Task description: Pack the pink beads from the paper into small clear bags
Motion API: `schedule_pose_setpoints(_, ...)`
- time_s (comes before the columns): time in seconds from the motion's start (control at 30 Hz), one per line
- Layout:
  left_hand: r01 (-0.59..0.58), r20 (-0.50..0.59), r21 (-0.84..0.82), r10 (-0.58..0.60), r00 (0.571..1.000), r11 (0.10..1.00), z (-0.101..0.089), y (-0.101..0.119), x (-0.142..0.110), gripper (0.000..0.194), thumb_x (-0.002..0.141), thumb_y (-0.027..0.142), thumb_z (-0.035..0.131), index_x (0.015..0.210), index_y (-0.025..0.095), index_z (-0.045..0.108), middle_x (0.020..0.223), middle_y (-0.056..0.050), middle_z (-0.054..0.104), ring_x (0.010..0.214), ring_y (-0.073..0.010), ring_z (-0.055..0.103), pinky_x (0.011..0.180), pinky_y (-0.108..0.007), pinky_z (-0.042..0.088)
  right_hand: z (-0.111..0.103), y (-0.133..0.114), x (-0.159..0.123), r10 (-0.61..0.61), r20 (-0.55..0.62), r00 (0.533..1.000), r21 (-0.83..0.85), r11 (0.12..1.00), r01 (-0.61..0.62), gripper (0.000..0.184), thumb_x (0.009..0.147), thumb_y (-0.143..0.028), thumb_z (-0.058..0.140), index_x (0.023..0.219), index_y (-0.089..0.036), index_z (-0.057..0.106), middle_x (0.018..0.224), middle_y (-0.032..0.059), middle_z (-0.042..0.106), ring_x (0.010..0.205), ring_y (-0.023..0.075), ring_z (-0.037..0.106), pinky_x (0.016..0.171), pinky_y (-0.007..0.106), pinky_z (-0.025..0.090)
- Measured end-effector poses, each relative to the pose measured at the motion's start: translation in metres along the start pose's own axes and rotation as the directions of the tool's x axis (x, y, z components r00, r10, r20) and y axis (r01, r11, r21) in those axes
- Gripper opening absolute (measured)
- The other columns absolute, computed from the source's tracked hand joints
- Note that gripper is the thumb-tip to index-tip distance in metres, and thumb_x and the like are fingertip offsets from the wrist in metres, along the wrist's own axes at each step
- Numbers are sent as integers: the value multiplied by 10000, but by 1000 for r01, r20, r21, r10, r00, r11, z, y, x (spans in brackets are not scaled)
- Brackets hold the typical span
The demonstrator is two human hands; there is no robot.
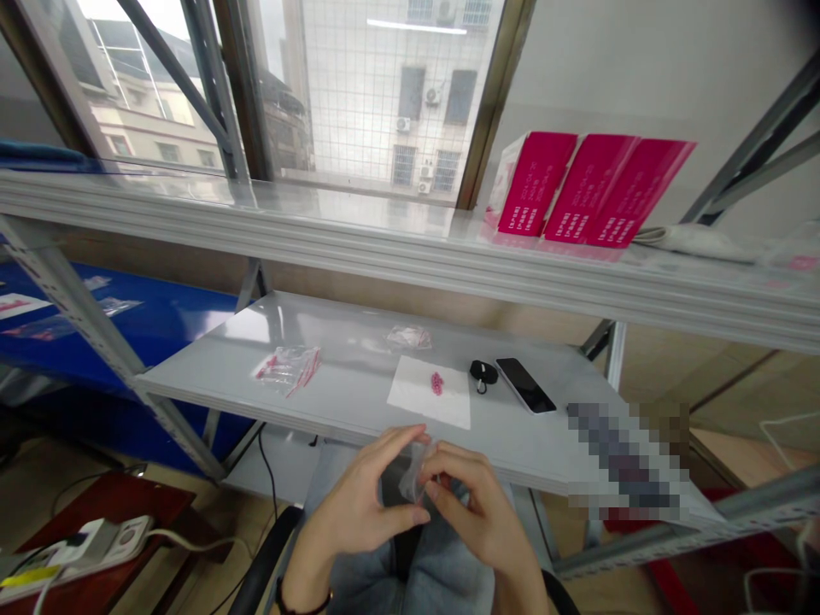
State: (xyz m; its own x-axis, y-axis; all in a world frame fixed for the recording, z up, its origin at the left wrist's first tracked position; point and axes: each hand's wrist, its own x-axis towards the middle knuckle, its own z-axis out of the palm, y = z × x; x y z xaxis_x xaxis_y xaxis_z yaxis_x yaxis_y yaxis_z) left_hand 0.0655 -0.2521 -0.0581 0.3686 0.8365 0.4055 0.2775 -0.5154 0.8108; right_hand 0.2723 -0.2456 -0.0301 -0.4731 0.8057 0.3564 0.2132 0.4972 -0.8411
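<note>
My left hand (362,504) and my right hand (477,504) meet below the front edge of the grey shelf table (333,376). Both pinch a small clear plastic bag (415,471) between thumb and fingers. Just beyond them a white sheet of paper (419,400) lies on the table with a little cluster of pink beads (436,383) on it.
A pile of clear bags with pink print (288,367) lies to the left and another small bag (408,336) further back. A black clip (483,372) and a dark phone (525,384) lie to the right. Three magenta boxes (586,192) stand on the upper shelf.
</note>
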Motion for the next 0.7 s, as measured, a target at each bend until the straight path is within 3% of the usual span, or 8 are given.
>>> schedule_pose_setpoints(0.17, -14, 34, -38, 15, 999, 999, 2, 2, 2, 914, 679, 298, 899, 1492, 275, 482, 1460, -145, 558, 1346, -340, 527, 1141, -504, 419, 0, -2, -3, 10, 3, 1000, 30, 1000, -11, 152, 922, -192, 596, 783, -224, 648, 776, 18, 616, 761, 201, 575, 719, 299, 431)
schedule_pose_setpoints(0.43, -23, 38, -67, 25, 999, 998, 5, 1, 7, 878, 661, 267, 913, 1446, 276, 520, 1361, -108, 619, 1256, -292, 586, 1100, -433, 451, 0, 3, -1, 6, -13, 1000, 11, 1000, -6, 96, 930, -199, 599, 900, -239, 681, 853, 27, 644, 813, 210, 605, 756, 309, 454)
schedule_pose_setpoints(0.7, 0, -36, -26, -1, 999, 1000, 6, 1, 8, 668, 735, 256, 852, 1343, 264, 575, 1286, -92, 644, 1183, -272, 610, 1041, -412, 482, -6, -4, 0, 24, 15, 1000, 17, 1000, -24, 111, 959, -237, 582, 881, -232, 661, 857, 36, 621, 809, 209, 587, 732, 312, 448)
